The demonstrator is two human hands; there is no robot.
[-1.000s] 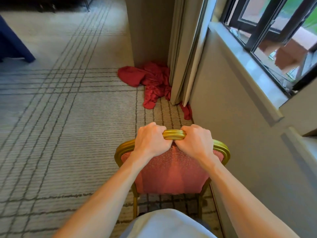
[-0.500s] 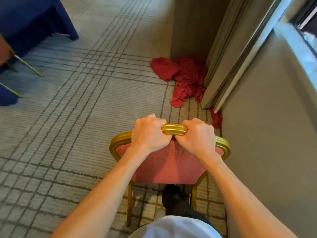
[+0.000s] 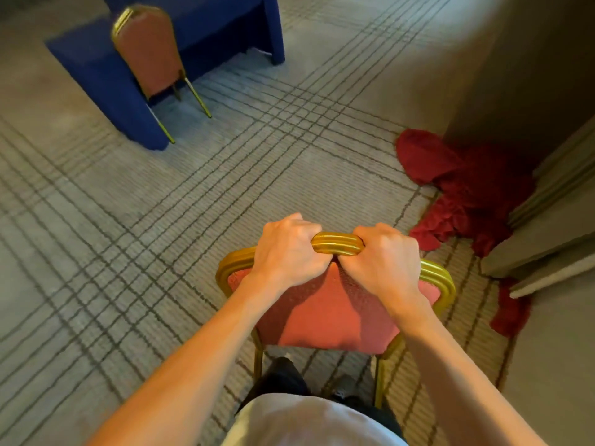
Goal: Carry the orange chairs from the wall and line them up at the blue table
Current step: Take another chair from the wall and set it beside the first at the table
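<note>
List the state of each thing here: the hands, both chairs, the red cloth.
Near chair, upright, held by its top rail.
Left hand, grips that rail.
Right hand, grips that rail too, beside the left.
Far chair, standing upright at the blue table.
Red cloth, crumpled on the carpet by the wall.

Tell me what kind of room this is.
Most likely a hotel banquet or function room. The near chair is a gold-framed, orange-padded banquet type. A matching chair stands at a blue table draped to the floor in cloth, and the line-patterned carpet looks commercial.
</note>
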